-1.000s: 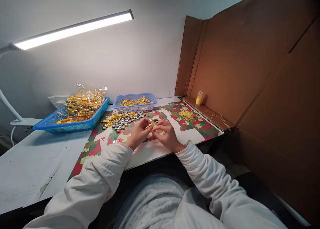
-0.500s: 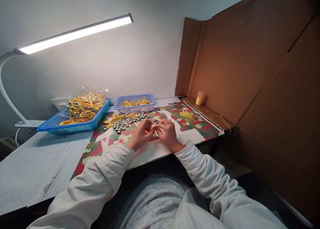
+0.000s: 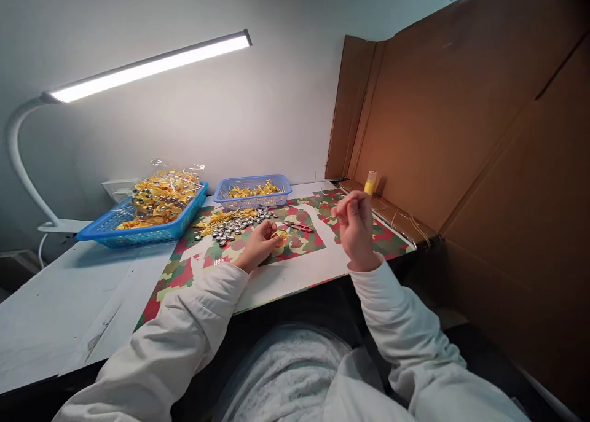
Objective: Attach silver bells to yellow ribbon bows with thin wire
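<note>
My left hand [image 3: 260, 244] is closed in a pinch on a yellow ribbon piece [image 3: 279, 238] with a loop, just above the patterned sheet [image 3: 313, 245]. Raised to the right, my right hand [image 3: 356, 225] has its fingers pressed together; whatever is between them is too small to make out. Small snips [image 3: 299, 226] lie on the sheet between the hands. Silver bells [image 3: 228, 228] are heaped left of my left hand, with yellow ribbon pieces [image 3: 209, 222] beside them.
Behind are a light blue basket [image 3: 251, 202] of yellow pieces and, left, a larger blue basket [image 3: 152, 234] piled with yellow ribbons and bells. A lamp [image 3: 152, 67] hangs above. A yellow-filled bottle [image 3: 370, 182] stands by the cardboard wall [image 3: 461, 127].
My right hand has moved away from my left, up and to the right. The snips now show on the sheet. The whole view has shifted slightly.
</note>
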Demonstrator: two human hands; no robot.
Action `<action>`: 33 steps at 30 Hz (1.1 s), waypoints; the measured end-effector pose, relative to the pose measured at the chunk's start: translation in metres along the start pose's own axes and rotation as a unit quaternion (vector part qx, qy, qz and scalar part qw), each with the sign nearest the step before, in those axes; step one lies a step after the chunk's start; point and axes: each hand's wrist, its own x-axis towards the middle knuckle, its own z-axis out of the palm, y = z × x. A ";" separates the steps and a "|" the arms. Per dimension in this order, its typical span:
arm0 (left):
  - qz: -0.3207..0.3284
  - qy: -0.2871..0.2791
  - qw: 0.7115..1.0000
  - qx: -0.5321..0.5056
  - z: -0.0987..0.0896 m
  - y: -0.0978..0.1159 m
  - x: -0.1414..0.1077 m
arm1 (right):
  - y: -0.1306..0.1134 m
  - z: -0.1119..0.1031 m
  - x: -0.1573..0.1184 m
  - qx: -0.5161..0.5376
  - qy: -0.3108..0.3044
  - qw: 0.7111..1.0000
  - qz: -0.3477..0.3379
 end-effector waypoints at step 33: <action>-0.085 0.023 0.990 -0.110 0.000 0.011 -0.002 | 0.037 0.023 -0.059 -0.129 -0.185 0.947 0.228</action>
